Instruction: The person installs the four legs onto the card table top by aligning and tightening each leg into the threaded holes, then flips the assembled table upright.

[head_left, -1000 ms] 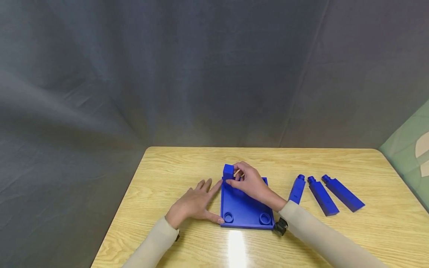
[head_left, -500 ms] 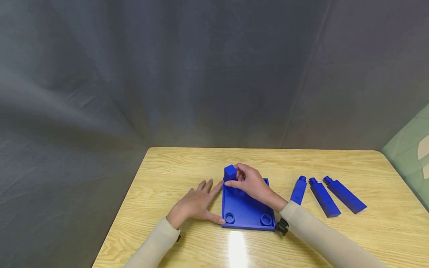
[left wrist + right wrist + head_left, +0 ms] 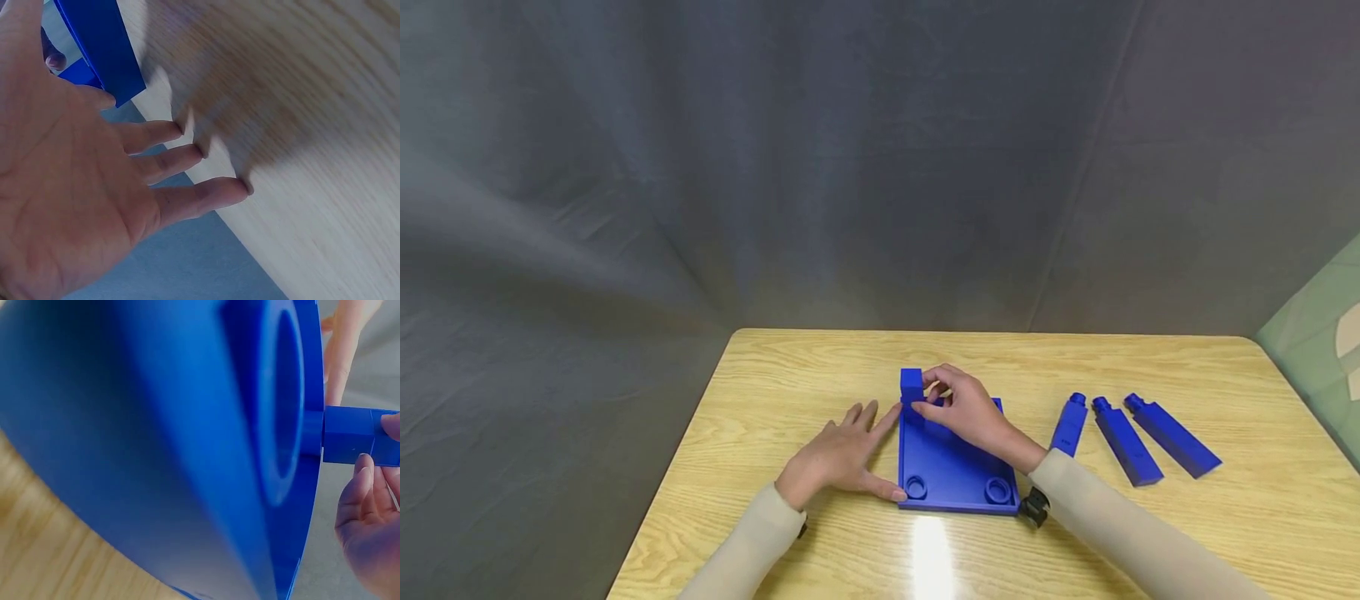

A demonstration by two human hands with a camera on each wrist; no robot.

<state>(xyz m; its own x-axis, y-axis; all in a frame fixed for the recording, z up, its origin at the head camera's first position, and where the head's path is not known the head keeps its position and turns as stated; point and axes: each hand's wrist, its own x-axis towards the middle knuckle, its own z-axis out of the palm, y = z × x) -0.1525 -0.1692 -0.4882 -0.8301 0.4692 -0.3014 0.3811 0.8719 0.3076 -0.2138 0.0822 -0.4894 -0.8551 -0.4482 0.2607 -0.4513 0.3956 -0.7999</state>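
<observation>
A square blue block leg (image 3: 912, 385) stands upright at the back left corner of a blue rimmed panel (image 3: 955, 467). My right hand (image 3: 964, 412) pinches the leg between thumb and fingers, from its right side. In the right wrist view the leg (image 3: 349, 434) lines up with the panel's corner, past a round raised socket (image 3: 289, 400) in the foreground. My left hand (image 3: 838, 458) lies spread along the panel's left edge, thumb at the front left corner and index finger near the leg. Its straight fingers show in the left wrist view, beside the blue panel (image 3: 103, 44).
Three more blue legs with threaded ends, a near one (image 3: 1069, 427), a middle one (image 3: 1126, 442) and a far right one (image 3: 1174, 435), lie on the wooden table (image 3: 760, 375) right of the panel. A dark curtain (image 3: 880, 167) hangs behind the table.
The leg in my right hand has turned about its upright axis: its corner faced forward half a second ago, a flat side now. My left hand keeps its place on the panel.
</observation>
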